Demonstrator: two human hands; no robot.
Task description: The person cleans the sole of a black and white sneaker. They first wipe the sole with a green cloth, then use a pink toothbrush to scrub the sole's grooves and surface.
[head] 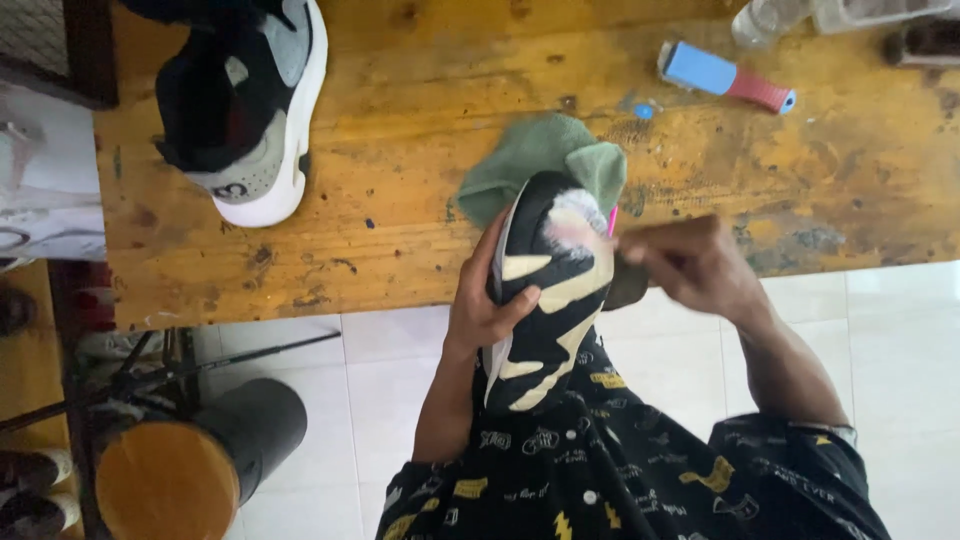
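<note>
My left hand [482,305] grips a black shoe [545,290] with cream stripes, sole side up, its toe resting on a green cloth [540,150] on the wooden table [420,150]. White foam covers the toe area of the sole. My right hand [690,262] is blurred and closed around a small pink-handled tool, probably a brush, pressed against the shoe's right edge.
A second black, grey and white shoe [250,100] lies at the table's back left. A blue and red brush [725,78] and clear containers [800,15] lie at the back right. A round stool [190,460] stands on the white tiled floor at lower left.
</note>
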